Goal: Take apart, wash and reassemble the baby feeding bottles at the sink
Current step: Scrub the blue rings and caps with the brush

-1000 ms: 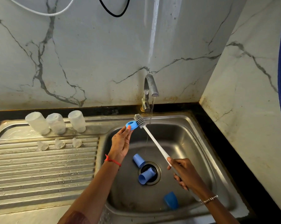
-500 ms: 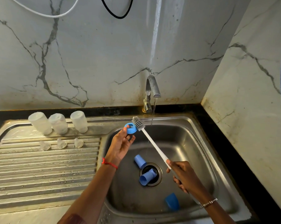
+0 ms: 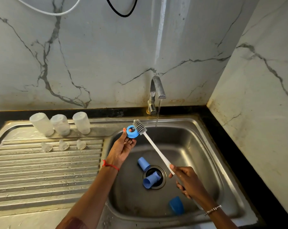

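**Collar ring at brush, above sink**

Left hand (image 3: 121, 149): fingers pinch the blue collar ring (image 3: 132, 131), held above the sink (image 3: 198, 146) rear left corner. Right hand (image 3: 186, 180): fingers curled round the brush (image 3: 156, 149) handle. Bristle head touches the ring's right edge.

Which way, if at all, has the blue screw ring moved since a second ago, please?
Yes, slightly: the blue screw ring drifted left, away from the tap.
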